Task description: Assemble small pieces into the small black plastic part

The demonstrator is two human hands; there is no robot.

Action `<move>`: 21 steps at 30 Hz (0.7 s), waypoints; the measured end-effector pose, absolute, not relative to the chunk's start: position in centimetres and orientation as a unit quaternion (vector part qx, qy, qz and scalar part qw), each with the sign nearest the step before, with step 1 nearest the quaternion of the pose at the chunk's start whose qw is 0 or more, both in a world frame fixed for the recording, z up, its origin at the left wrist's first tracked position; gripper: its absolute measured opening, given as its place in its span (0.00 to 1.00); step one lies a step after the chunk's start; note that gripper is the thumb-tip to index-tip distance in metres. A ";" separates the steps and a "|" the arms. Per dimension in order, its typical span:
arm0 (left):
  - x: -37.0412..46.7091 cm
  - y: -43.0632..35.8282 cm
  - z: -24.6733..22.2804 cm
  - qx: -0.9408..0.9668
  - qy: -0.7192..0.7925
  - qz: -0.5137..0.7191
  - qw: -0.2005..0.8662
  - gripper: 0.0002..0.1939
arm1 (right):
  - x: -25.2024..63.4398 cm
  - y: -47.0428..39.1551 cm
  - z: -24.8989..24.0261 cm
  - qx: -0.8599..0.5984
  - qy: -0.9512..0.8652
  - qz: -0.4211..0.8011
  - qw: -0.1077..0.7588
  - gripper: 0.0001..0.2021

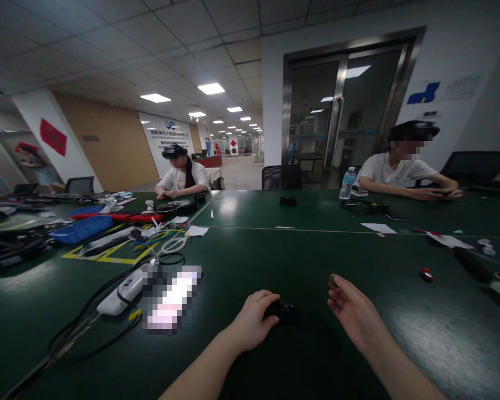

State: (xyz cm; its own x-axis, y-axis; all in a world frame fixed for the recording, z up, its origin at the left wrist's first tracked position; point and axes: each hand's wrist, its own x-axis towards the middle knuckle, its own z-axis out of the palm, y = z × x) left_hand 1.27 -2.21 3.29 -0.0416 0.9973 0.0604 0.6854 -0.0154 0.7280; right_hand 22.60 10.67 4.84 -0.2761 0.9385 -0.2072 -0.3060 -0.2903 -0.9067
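Observation:
My left hand is closed round the near side of a small black object lying on the dark green table. That object's far end sticks out past my fingers; its exact kind is not clear. To the right, my right hand is raised above the table, palm turned inward. Thumb and fingertips pinch a small, dark, roundish piece, too small to name. A gap of bare table lies between the two hands.
Left of my hands are a lit, blurred-out screen, a white power strip, cables and a blue tray. Farther right lies a small red-and-silver item. Two people sit across the table, near a water bottle.

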 end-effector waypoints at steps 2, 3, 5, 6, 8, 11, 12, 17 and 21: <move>1.2 -2.2 3.3 0.640 0.649 0.319 0.260 0.23 | 22.7 10.8 4.9 -0.403 -0.390 0.700 0.442 0.10; 1.2 -2.1 3.2 0.637 0.645 0.329 0.263 0.23 | 22.7 10.8 5.0 -0.399 -0.382 0.709 0.439 0.09; 1.2 -2.0 3.0 0.632 0.635 0.353 0.271 0.24 | 22.7 10.6 5.3 -0.388 -0.349 0.733 0.437 0.07; 1.2 -1.9 2.9 0.629 0.629 0.365 0.274 0.24 | 22.7 10.5 5.5 -0.383 -0.329 0.744 0.437 0.06; 1.2 -1.8 2.6 0.621 0.622 0.387 0.280 0.24 | 22.5 10.2 6.2 -0.382 -0.295 0.758 0.439 0.05; 1.2 -1.6 2.4 0.609 0.614 0.407 0.293 0.25 | 22.3 9.8 7.1 -0.392 -0.263 0.766 0.436 0.07; 1.1 -1.6 2.3 0.607 0.610 0.413 0.298 0.25 | 22.3 9.7 7.3 -0.396 -0.253 0.768 0.435 0.07; 1.2 -1.7 2.2 0.602 0.586 0.439 0.320 0.26 | 22.4 9.9 7.4 -0.401 -0.214 0.777 0.435 0.09; 1.2 -1.6 2.0 0.603 0.577 0.449 0.321 0.27 | 22.6 10.2 7.0 -0.389 -0.198 0.783 0.444 0.10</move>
State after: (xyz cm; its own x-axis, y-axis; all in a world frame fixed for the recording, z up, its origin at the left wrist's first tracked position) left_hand 1.19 -1.64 2.03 -0.0677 0.9829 0.1709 0.4072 -0.1292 0.9042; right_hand 22.60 10.25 6.98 -0.3041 0.8485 -0.4331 -0.5405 -0.5280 -0.6550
